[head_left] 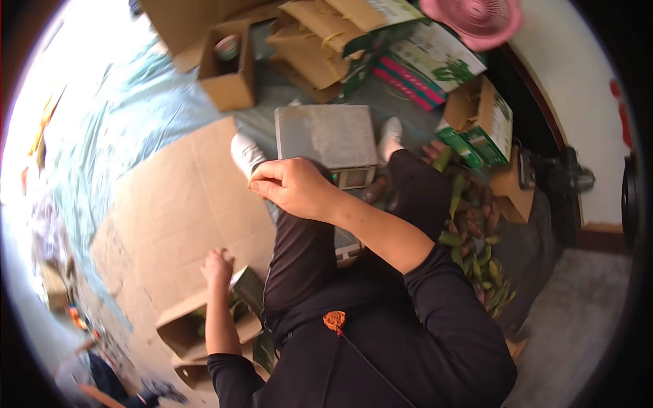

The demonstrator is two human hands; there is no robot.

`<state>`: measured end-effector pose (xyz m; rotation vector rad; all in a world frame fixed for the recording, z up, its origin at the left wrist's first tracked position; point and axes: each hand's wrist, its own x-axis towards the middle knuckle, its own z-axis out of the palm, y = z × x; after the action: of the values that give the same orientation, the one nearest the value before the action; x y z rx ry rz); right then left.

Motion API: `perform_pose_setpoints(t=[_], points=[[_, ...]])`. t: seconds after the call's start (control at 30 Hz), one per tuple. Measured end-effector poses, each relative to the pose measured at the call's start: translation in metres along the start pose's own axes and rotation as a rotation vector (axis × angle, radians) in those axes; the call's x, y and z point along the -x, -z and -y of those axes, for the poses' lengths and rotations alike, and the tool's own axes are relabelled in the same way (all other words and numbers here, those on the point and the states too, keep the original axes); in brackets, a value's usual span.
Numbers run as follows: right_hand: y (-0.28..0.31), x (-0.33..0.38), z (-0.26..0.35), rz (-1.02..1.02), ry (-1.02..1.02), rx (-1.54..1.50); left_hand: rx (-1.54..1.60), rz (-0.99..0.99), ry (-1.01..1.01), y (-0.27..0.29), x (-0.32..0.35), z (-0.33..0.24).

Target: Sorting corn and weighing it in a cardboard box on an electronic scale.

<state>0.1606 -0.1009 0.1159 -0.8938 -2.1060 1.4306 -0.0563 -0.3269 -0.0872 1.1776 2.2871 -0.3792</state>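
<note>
My right hand (292, 187) is held over my left knee, its thumb and fingers pressed together. Whatever they may pinch is too small or hidden to make out. Just beyond it, between my feet, stands a scale (326, 136) with a flat grey plate and a small display on its near side. My left hand (218, 265) is at the lower left with its fingers curled in, slightly blurred, and any content is hidden. Below that hand lies an open cardboard box (180, 326), with some green inside. A green-sided box (248, 289) is beside it, against my left thigh.
A flat cardboard sheet (183, 183) covers the floor at left, next to bluish plastic sheeting (129, 102). Brown roots and green pods (479, 262) are heaped at right. Several cartons (435, 61) and a pink basket (479, 20) stand far off. Another person (102, 377) is at lower left.
</note>
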Motion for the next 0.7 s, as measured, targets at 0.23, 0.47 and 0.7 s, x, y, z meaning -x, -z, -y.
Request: perform_pose_setpoints(t=[0.23,0.47,0.7], points=[[0.119,0.062,-0.036,-0.306,-0.181,-0.148,-0.448,0.567,0.110,-0.044,-0.013,-0.060],[0.146,0.102,-0.079,-0.407,-0.308,-0.141,-0.323,0.440,0.023,-0.014,-0.047,-0.099],[0.168,0.117,-0.076,-0.421,-0.283,-0.101,-0.124,0.267,-0.015,-0.120,0.057,0.090]])
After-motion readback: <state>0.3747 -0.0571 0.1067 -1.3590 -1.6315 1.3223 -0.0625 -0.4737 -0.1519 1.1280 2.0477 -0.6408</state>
